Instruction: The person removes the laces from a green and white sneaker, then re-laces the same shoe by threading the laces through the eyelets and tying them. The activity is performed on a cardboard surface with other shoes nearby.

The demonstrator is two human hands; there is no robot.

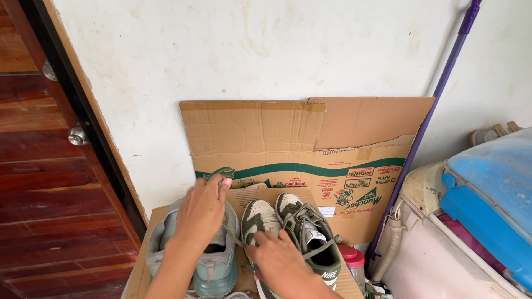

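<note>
My left hand (200,213) rests on top of a pale green sneaker (213,260) at the left of a cardboard sheet (145,257), fingers closed around its upper and a lace. My right hand (277,257) lies over the lower part of a white and olive green sneaker (260,218), gripping it near the laces. A second olive green sneaker (310,238) stands just to the right, touching the first, with its laces loose.
A flattened cardboard box (310,149) leans against the white wall. A dark wooden door (39,166) with a metal knob stands at the left. A purple pole (426,122) leans at the right, beside a blue-lidded machine (493,194). A red-lidded jar (352,260) sits by the shoes.
</note>
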